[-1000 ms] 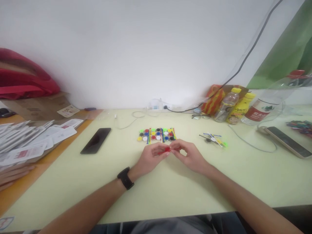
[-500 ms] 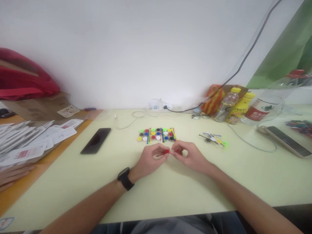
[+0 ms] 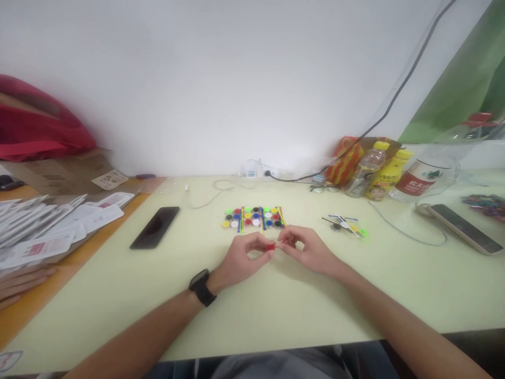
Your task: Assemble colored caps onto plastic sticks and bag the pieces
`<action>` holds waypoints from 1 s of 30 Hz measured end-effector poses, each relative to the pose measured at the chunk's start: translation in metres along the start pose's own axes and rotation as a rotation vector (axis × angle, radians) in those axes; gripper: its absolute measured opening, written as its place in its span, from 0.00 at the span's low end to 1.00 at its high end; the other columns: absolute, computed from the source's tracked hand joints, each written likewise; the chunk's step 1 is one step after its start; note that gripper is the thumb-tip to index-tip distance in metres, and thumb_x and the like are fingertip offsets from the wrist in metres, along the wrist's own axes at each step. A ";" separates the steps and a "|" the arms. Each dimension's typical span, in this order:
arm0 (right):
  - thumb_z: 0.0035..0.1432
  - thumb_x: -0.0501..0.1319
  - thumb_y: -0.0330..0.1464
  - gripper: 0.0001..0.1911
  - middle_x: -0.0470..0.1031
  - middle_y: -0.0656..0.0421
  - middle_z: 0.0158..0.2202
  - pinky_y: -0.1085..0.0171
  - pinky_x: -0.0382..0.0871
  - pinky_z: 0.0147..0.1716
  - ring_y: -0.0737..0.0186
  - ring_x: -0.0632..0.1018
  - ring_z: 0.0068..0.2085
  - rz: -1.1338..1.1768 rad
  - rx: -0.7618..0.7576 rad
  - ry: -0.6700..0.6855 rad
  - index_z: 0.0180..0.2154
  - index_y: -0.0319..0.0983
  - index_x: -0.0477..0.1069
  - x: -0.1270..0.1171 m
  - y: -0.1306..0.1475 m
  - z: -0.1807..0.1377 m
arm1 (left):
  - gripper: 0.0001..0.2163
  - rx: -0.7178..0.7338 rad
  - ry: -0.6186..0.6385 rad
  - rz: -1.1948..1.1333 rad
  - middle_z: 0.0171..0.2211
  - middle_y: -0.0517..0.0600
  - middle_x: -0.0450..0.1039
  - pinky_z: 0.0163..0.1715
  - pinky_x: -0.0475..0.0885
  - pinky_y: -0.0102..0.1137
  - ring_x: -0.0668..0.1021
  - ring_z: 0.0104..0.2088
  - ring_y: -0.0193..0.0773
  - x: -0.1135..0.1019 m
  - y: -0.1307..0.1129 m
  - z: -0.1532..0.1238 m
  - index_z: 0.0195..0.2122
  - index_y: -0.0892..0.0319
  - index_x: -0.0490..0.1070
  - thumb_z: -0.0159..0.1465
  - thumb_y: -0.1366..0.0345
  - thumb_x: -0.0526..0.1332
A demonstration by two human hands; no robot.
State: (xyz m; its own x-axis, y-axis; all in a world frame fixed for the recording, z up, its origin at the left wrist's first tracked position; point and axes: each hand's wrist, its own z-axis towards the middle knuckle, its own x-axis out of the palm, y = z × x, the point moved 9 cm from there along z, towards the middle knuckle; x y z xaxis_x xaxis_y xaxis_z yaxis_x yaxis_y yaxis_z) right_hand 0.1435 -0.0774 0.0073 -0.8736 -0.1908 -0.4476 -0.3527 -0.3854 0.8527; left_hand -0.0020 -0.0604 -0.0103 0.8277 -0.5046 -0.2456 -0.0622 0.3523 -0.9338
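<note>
My left hand pinches a small red plastic piece between thumb and fingertips, low over the table. Fingertip to fingertip with it, my right hand is closed in a pinch; a bit of red shows among its fingers, too small to name. Just beyond both hands lie rows of small coloured discs with thin coloured sticks between them. To the right, a loose little pile of sticks and discs rests on the table.
A black phone lies at left, near white packets and another person's hand. Bottles, glasses, a large water bottle and a second phone stand or lie at right. A cable hangs along the wall.
The red stick-like bit seen under my left fingers no longer shows. My right fingers have shifted slightly; both hands remain together in nearly the same place.
</note>
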 end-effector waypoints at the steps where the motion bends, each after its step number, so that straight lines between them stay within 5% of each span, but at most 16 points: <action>1: 0.66 0.63 0.41 0.11 0.74 0.60 0.31 0.63 0.70 0.32 0.63 0.72 0.31 0.012 0.000 -0.004 0.38 0.41 0.73 -0.001 -0.001 0.001 | 0.08 -0.003 0.014 -0.045 0.46 0.57 0.81 0.53 0.78 0.43 0.83 0.47 0.46 0.001 0.000 0.000 0.42 0.61 0.78 0.67 0.62 0.67; 8: 0.67 0.61 0.42 0.16 0.74 0.55 0.44 0.60 0.75 0.38 0.61 0.76 0.37 0.055 -0.025 -0.162 0.52 0.44 0.69 -0.016 -0.010 0.001 | 0.12 -0.092 -0.047 -0.225 0.45 0.55 0.80 0.48 0.80 0.40 0.84 0.43 0.44 -0.007 0.012 0.004 0.45 0.59 0.78 0.63 0.60 0.72; 14: 0.72 0.55 0.43 0.17 0.70 0.59 0.35 0.61 0.71 0.37 0.60 0.74 0.36 0.038 -0.054 -0.155 0.57 0.45 0.67 -0.017 0.001 -0.003 | 0.13 -0.135 -0.074 -0.312 0.43 0.53 0.80 0.48 0.80 0.39 0.84 0.41 0.41 -0.011 0.022 0.006 0.45 0.61 0.77 0.63 0.60 0.72; 21: 0.72 0.54 0.43 0.34 0.70 0.59 0.41 0.61 0.69 0.35 0.62 0.70 0.33 0.117 -0.065 -0.167 0.72 0.49 0.41 -0.006 0.001 -0.007 | 0.12 -0.140 -0.099 -0.354 0.43 0.53 0.82 0.48 0.80 0.35 0.83 0.44 0.41 -0.014 0.024 0.008 0.45 0.61 0.79 0.62 0.62 0.73; 23: 0.72 0.53 0.44 0.24 0.70 0.59 0.38 0.62 0.67 0.33 0.63 0.68 0.30 0.140 -0.025 -0.161 0.64 0.45 0.59 -0.006 -0.005 -0.006 | 0.12 -0.141 -0.106 -0.354 0.42 0.54 0.82 0.47 0.80 0.35 0.83 0.43 0.41 -0.015 0.024 0.008 0.45 0.61 0.79 0.62 0.62 0.73; 24: 0.73 0.51 0.45 0.19 0.68 0.60 0.34 0.62 0.64 0.31 0.64 0.66 0.28 0.153 0.006 -0.106 0.52 0.41 0.70 -0.003 -0.008 -0.004 | 0.12 -0.139 -0.111 -0.350 0.42 0.54 0.82 0.46 0.80 0.34 0.83 0.42 0.40 -0.015 0.023 0.008 0.44 0.61 0.79 0.62 0.62 0.73; 25: 0.73 0.50 0.47 0.22 0.65 0.61 0.28 0.62 0.62 0.29 0.64 0.64 0.26 0.168 0.036 -0.032 0.37 0.39 0.73 0.001 -0.011 -0.003 | 0.12 -0.135 -0.116 -0.346 0.41 0.54 0.82 0.45 0.80 0.34 0.83 0.41 0.40 -0.015 0.022 0.008 0.44 0.61 0.79 0.62 0.62 0.73; 27: 0.73 0.49 0.48 0.31 0.57 0.62 0.20 0.62 0.58 0.27 0.66 0.60 0.24 0.185 0.063 0.084 0.20 0.40 0.61 0.007 -0.012 -0.002 | 0.12 -0.124 -0.112 -0.342 0.40 0.54 0.82 0.44 0.79 0.34 0.83 0.39 0.40 -0.015 0.020 0.008 0.44 0.62 0.79 0.63 0.61 0.73; 30: 0.71 0.53 0.47 0.26 0.58 0.63 0.22 0.62 0.56 0.28 0.65 0.61 0.26 0.155 0.031 -0.014 0.24 0.39 0.65 -0.004 -0.007 -0.001 | 0.13 -0.114 -0.099 -0.347 0.38 0.54 0.81 0.43 0.79 0.35 0.83 0.37 0.40 -0.013 0.018 0.008 0.44 0.62 0.78 0.63 0.61 0.72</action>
State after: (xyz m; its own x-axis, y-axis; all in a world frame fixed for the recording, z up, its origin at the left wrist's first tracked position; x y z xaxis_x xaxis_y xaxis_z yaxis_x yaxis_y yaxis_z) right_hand 0.1494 -0.0747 0.0032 -0.9229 -0.2333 -0.3063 -0.2232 -0.3242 0.9193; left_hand -0.0092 -0.0412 -0.0214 0.8598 -0.4982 0.1118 0.1746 0.0812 -0.9813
